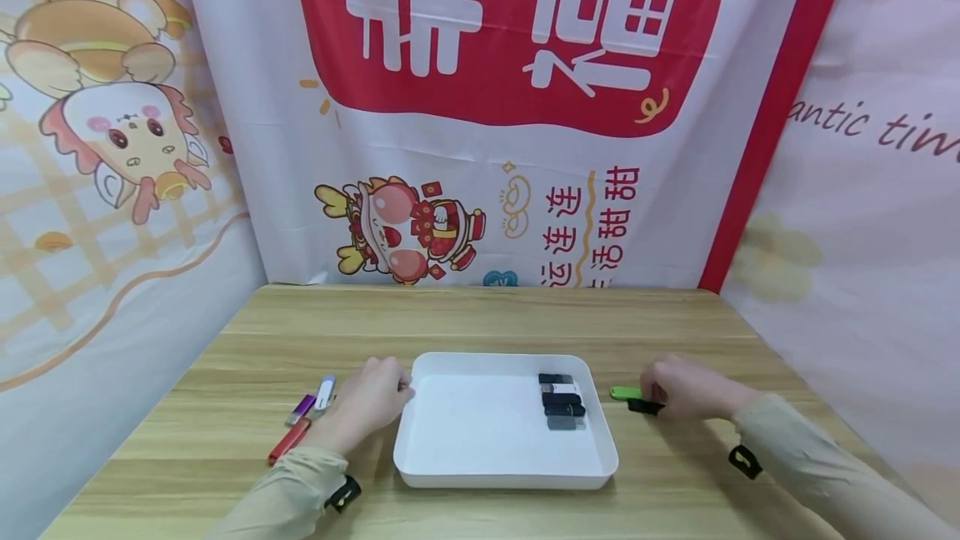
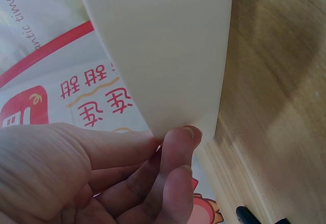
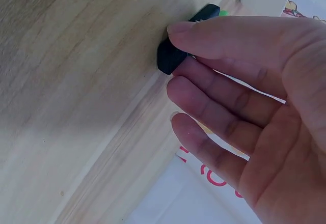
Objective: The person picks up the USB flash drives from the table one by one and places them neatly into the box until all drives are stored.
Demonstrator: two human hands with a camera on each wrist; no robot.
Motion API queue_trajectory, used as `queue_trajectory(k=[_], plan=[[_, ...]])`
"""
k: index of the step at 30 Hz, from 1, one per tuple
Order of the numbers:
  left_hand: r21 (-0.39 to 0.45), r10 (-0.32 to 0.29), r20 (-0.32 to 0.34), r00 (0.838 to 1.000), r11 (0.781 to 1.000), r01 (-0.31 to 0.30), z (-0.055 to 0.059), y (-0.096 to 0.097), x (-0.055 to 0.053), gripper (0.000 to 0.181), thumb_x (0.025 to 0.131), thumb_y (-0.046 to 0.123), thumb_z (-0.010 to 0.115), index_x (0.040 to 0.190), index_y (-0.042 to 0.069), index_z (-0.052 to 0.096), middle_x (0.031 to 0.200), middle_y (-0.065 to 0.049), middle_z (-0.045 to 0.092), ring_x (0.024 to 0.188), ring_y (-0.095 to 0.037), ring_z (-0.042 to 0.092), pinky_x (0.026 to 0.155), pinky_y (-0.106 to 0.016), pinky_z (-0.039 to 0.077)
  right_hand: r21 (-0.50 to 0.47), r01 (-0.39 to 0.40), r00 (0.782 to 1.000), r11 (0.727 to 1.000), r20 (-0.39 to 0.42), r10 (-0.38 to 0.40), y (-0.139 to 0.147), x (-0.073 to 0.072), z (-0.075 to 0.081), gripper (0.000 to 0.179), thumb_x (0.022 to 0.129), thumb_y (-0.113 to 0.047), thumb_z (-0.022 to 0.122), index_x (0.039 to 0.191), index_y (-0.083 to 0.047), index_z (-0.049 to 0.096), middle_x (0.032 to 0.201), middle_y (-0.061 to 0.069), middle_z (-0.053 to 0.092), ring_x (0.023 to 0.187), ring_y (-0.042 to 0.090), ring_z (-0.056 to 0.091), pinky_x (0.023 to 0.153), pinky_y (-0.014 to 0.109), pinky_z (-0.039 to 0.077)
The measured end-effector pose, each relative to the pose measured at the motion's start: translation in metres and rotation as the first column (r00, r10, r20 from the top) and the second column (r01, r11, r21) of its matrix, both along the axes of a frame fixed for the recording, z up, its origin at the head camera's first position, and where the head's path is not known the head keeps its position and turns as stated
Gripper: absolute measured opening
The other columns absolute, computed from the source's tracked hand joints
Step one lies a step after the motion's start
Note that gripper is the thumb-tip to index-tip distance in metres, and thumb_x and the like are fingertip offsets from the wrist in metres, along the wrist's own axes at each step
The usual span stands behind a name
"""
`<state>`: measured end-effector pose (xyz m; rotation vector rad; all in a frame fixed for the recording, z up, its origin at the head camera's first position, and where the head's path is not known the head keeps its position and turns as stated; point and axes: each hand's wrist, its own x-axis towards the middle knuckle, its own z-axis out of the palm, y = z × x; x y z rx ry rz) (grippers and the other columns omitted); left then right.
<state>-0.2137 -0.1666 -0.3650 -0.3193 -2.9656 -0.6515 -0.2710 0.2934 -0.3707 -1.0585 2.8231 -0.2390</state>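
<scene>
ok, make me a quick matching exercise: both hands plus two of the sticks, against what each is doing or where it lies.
1. left hand
2. right hand
3. red stick
4. green stick

A. on the table, right of the tray
B. pinches a black stick
C. on the table, left of the tray
D. grips the tray's edge

Pairs: 1-D, 2-B, 3-C, 4-A
</scene>
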Motion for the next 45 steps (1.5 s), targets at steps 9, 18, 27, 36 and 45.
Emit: queue_trajectory(k=[9,18,27,36,45], plan=[[0.007,-0.009,-0.002,1.000,1.000,0.009,-0.0004,-0.0003,0.0002,0.037,0.091,0.009,0.068,0.058,0.014,0.053,0.052,0.004,0.042,0.048,-0.011,0.041,0.047,-0.027,0.031,0.027,0.047,0.999,0.999,0.005,-0.047,-0.0021,0.0019,-0.0008,0.027,0.068,0.005,0.077,0.073,-0.019,0.066,0.069,-0.011,0.055,0.063,0.005,0.049,0.057,0.029,0.046],[0.008,-0.007,0.008,1.000,1.000,0.007,-0.0008,-0.0005,0.0026,0.026,0.091,0.008,0.068,0.065,0.011,0.062,0.055,0.002,0.045,0.050,-0.012,0.043,0.047,-0.027,0.033,0.045,0.067,0.998,0.997,0.007,-0.068,-0.0051,0.0048,0.0022,0.027,0.069,0.006,0.076,0.071,-0.019,0.065,0.067,-0.012,0.054,0.061,0.006,0.049,0.055,0.029,0.045],[0.008,-0.006,0.013,1.000,1.000,0.006,0.0009,0.0000,0.0037,0.027,0.091,0.008,0.068,0.065,0.011,0.062,0.056,0.001,0.046,0.050,-0.012,0.044,0.047,-0.027,0.034,0.073,0.080,0.997,0.994,-0.024,-0.079,-0.0055,0.0065,-0.0014,0.029,0.065,0.004,0.075,0.069,-0.020,0.061,0.065,-0.013,0.051,0.059,0.008,0.046,0.053,0.030,0.042],[0.004,-0.002,0.018,1.000,1.000,0.002,0.0001,-0.0001,0.0028,0.025,0.091,0.008,0.068,0.067,0.012,0.064,0.056,0.001,0.046,0.051,-0.012,0.044,0.047,-0.027,0.034,0.096,0.117,0.993,0.989,-0.031,-0.114,-0.0073,0.0086,-0.0028,0.026,0.061,-0.003,0.075,0.069,-0.020,0.056,0.062,-0.012,0.048,0.056,0.008,0.044,0.049,0.030,0.038],[0.002,0.004,0.024,1.000,1.000,-0.004,-0.0002,0.0004,0.0028,0.029,0.091,0.009,0.067,0.064,0.012,0.060,0.055,0.001,0.044,0.050,-0.013,0.043,0.047,-0.027,0.033,0.080,0.093,0.996,0.992,-0.007,-0.093,-0.0051,0.0078,-0.0037,0.026,0.061,-0.009,0.078,0.070,-0.021,0.056,0.063,-0.013,0.049,0.056,0.007,0.045,0.049,0.029,0.039]])
